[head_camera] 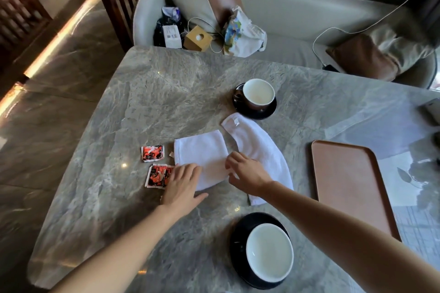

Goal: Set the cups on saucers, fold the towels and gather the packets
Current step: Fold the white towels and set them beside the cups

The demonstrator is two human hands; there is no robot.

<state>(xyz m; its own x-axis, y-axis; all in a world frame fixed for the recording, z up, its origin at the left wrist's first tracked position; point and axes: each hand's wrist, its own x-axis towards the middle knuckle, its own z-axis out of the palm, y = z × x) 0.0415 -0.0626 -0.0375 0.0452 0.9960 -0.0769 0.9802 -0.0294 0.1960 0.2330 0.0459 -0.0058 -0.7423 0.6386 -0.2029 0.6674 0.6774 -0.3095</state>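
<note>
Two white towels lie mid-table. The left towel (202,154) is folded into a rough square; my left hand (183,183) lies flat on its near left corner, fingers spread. My right hand (245,171) pinches that towel's right edge. The second towel (257,147) lies unfolded, curving behind my right hand. Two red-and-black packets sit to the left: one (152,153) apart, another (157,175) touching my left fingers. A dark cup with white inside (258,94) stands on a black saucer (269,113) farther back. A second cup (269,251) stands on its saucer (238,240) near me.
A brown rectangular tray (350,181) lies at the right of the marble table (147,102). Behind the table a sofa (285,7) holds bags, a wooden tissue box (197,38), cushions and a charging cable. The table's left edge drops to a tiled floor.
</note>
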